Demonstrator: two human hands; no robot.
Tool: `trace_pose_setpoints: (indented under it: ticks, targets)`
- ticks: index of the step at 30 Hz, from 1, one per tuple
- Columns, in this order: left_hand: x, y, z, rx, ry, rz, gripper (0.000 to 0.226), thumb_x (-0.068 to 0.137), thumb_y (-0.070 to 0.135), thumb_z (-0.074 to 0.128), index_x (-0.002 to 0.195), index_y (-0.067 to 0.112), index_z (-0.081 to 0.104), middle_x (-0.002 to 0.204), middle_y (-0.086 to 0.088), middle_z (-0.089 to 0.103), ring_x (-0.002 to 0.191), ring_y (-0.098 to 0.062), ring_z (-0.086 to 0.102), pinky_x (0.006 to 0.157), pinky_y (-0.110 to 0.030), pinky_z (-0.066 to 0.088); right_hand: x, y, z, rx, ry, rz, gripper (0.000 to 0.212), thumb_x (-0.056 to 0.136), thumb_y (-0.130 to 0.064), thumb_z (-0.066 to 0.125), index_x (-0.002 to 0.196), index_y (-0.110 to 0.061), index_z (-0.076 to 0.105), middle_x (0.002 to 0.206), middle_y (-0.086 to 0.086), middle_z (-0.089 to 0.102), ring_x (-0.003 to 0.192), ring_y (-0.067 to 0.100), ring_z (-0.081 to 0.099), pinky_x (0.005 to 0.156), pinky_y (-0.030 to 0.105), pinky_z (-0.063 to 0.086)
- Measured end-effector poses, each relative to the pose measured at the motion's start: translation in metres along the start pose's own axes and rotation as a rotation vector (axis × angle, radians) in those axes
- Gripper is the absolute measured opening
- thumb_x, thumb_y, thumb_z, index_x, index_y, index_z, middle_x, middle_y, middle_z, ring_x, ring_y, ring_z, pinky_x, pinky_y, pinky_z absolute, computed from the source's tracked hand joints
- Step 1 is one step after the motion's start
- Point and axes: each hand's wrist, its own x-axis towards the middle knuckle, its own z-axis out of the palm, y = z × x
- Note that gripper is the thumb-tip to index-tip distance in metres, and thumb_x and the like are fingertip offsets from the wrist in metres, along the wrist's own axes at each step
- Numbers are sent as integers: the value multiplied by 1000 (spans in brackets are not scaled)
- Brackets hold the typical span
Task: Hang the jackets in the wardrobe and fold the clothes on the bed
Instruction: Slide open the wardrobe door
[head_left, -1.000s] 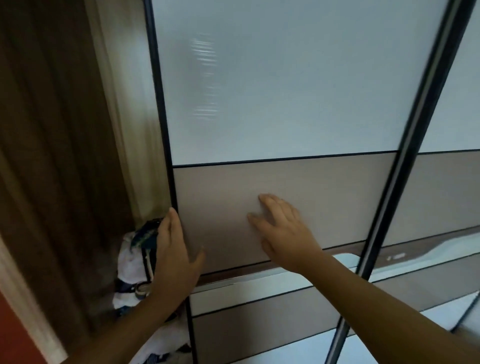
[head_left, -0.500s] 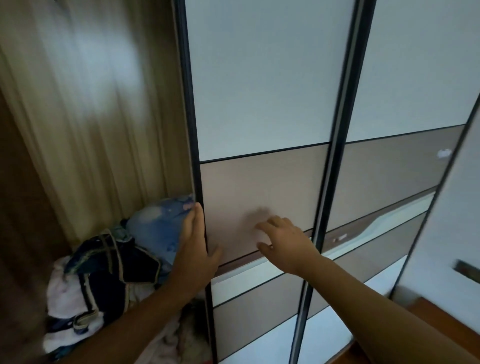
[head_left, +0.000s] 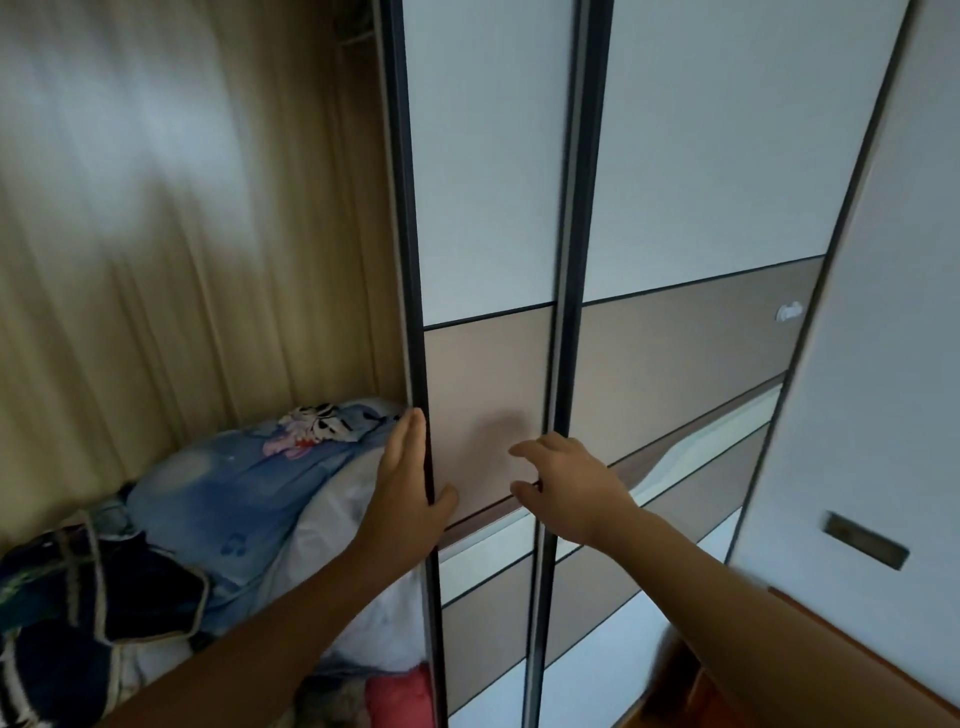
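Observation:
A sliding wardrobe door (head_left: 483, 208) with white and brown panels and a black frame stands in front of me. My left hand (head_left: 408, 488) lies flat along the door's left edge, fingers straight behind the frame and thumb on the front panel. My right hand (head_left: 569, 483) presses its fingers against the brown panel, near the door's right frame. To the left the wardrobe interior (head_left: 197, 260) stands open, with wood-grain walls. On a shelf inside lie a blue printed bundle (head_left: 249, 483) and a dark navy garment (head_left: 104, 592) with pale trim.
A second sliding door (head_left: 701, 208) overlaps behind the first on the right. Further right a white panel (head_left: 893, 364) carries a recessed handle (head_left: 865, 540). White and red fabric (head_left: 395, 691) lies low in the wardrobe. A wooden surface (head_left: 831, 670) shows at bottom right.
The sliding door has moved to the right under both hands, overlapping the second door. More of the wardrobe interior and the piled clothes now show on the left.

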Motion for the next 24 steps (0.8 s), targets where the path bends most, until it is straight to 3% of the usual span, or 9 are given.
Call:
trace_pose_setpoints:
  ticks: [5,8,11,15,19,24]
  targets:
    - [26,14,32,-36,-59,14,90,92,8,65,161,19,7,168,4,3,154,-14,9,122,-26,18,7,32,-6,21,0,26,50,102,-41,53,149,-27,45,142,3,53,125,23,50,104,42,48]
    - [38,19,48,-34,-78,26,90,93,9,65,161,19,7,168,5,1,155,-15,8,122,-26,18,7,50,-10,22,-3,47,50,102,-41,53,149,-27,45,140,3,53,123,23,51,101,40,50]
    - [47,23,64,-25,-91,33,95,92,10,66,161,19,2,169,5,-4,155,-15,3,125,-35,20,8,67,-13,26,0,66,49,102,-39,54,149,-27,46,137,2,55,120,22,53,98,36,50]
    - [49,27,77,-27,-77,28,100,90,4,66,161,16,-3,168,5,-11,155,-15,2,122,-26,18,9,81,-15,40,-40,87,50,102,-42,54,150,-29,45,138,2,54,115,21,56,96,37,53]
    - [49,21,77,-15,-77,52,99,89,1,64,161,18,-1,168,6,-8,155,-16,5,123,-35,28,12,84,-18,52,-64,70,50,103,-40,54,150,-28,44,139,2,54,117,21,56,98,37,52]
    - [48,14,58,47,-125,78,93,93,9,66,160,22,3,168,6,0,154,-11,5,118,-18,12,19,70,-16,63,-100,27,47,103,-38,54,147,-24,48,135,4,58,118,22,57,100,34,50]
